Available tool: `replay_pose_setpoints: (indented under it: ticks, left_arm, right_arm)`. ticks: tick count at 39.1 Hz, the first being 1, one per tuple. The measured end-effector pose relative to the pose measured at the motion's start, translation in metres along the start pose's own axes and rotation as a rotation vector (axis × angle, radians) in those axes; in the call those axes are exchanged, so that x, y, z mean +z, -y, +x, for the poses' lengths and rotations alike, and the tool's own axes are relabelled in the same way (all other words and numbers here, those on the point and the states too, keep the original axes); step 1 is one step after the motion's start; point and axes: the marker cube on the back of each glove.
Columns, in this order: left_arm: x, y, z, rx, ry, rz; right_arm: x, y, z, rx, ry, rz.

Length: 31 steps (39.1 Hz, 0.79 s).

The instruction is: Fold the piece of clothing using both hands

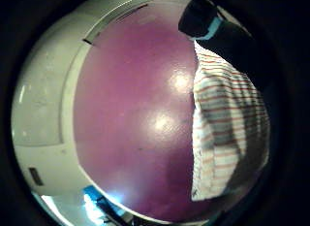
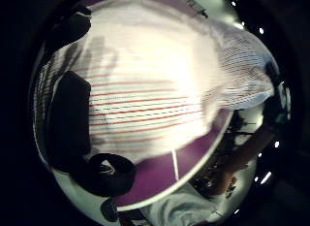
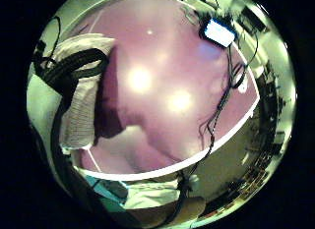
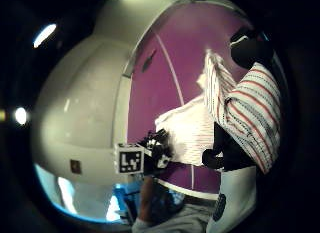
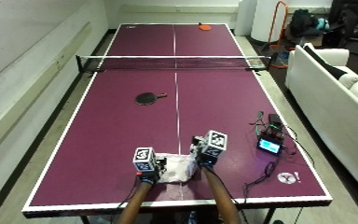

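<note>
A white piece of clothing (image 5: 178,171) with thin red and dark stripes lies bunched near the table's front edge, between my two hands. My left hand (image 5: 147,176) is at its left side. In the left thumb side palm view the striped cloth (image 2: 160,90) fills the picture, with a finger (image 2: 70,117) and the curled thumb (image 2: 110,173) round it. My right hand (image 5: 205,160) grips the right side and lifts a fold of the cloth (image 4: 252,113) off the table, pinched between its fingers (image 4: 249,47). The rest of the clothing (image 4: 186,129) stays on the table.
The purple ping-pong table (image 5: 117,140) has a net (image 5: 174,62) across its middle. A black paddle (image 5: 147,98) lies left of the centre line, a red paddle (image 5: 204,27) at the far end. A small screen device (image 5: 270,145) with cables sits right of my hands. A white sofa (image 5: 334,88) stands at right.
</note>
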Motion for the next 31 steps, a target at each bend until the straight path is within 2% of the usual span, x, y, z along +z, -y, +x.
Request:
replay_pose_setpoints:
  ticks: [3, 5, 8, 10, 12, 19, 23, 28, 31]
  left_arm:
    - [-0.023, 0.005, -0.021, -0.013, 0.0, 0.192]
    - [-0.033, 0.003, -0.037, -0.05, 0.05, 0.268]
    - [-0.017, 0.009, -0.067, -0.11, 0.083, 0.253]
    - [0.004, 0.023, -0.085, -0.106, 0.054, 0.238]
    - [0.01, 0.024, -0.095, -0.11, 0.029, 0.23]
    - [0.006, 0.007, -0.136, -0.195, -0.026, 0.239]
    - [0.005, 0.006, -0.145, -0.202, -0.045, 0.256]
    - [-0.005, 0.002, -0.138, -0.185, -0.046, 0.263]
    - [-0.013, 0.002, -0.129, -0.166, -0.038, 0.276]
  right_arm:
    - [-0.014, -0.018, -0.05, -0.085, -0.118, 0.031]
    - [-0.021, -0.033, -0.085, -0.14, -0.225, 0.058]
    - [-0.002, -0.042, -0.129, -0.213, -0.364, 0.076]
    - [0.02, -0.042, -0.146, -0.252, -0.409, 0.068]
    - [0.033, -0.045, -0.16, -0.291, -0.423, 0.051]
    - [0.072, -0.067, -0.205, -0.426, -0.38, -0.07]
    - [0.045, -0.085, -0.224, -0.504, -0.271, -0.006]
    - [0.048, -0.097, -0.198, -0.505, -0.198, -0.22]
    - [0.042, -0.091, -0.179, -0.537, -0.098, -0.245]
